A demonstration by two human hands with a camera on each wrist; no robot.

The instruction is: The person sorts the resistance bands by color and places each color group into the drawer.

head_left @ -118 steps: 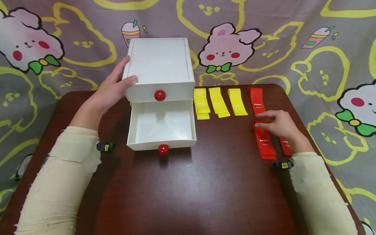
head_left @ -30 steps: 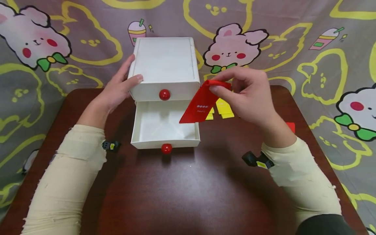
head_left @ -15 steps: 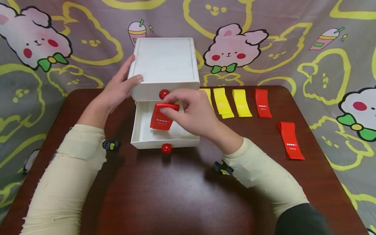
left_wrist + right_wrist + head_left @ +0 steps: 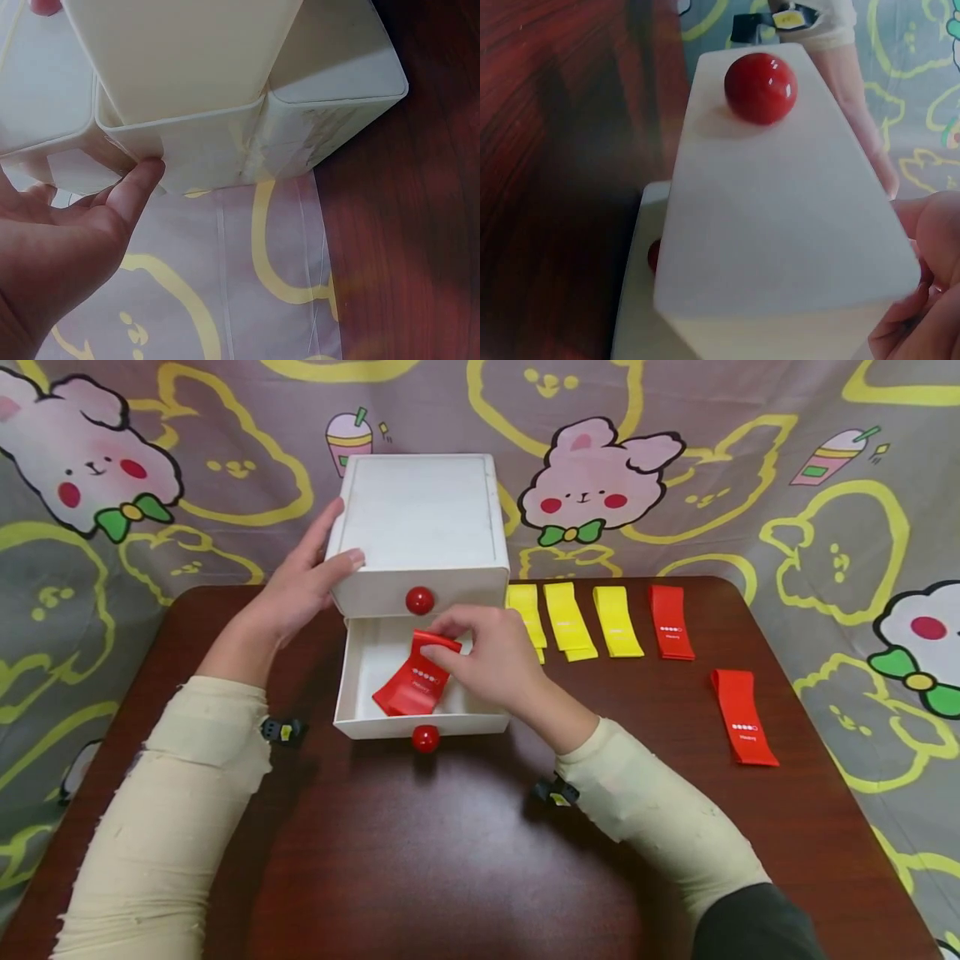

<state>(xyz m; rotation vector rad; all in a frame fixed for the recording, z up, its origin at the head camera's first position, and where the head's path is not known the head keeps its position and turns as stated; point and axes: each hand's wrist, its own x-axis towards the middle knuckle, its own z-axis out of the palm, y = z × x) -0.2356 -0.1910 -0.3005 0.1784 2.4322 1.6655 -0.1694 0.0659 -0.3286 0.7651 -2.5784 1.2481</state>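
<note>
In the boxy drawer (image 4: 472,725) bends a red strip (image 4: 417,685).

And there's the dark counter (image 4: 450,852), three yellow bands (image 4: 569,621) lining its far side, and behind it a grey cloth (image 4: 431,406), rabbits (image 4: 594,481) in green bows, cups (image 4: 834,458) with straws!

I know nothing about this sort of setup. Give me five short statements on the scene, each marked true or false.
1. The right hand pinches a flat, folded red band. True.
2. The left hand touches a boxy white two-drawer cabinet. True.
3. Both white drawers stand open. False: only the lower drawer is pulled out.
4. Nothing yellow is in sight. False: flat, folded yellow bands lie on the glossy dark brown table.
5. Two other red bands lie on the table. True.
</note>
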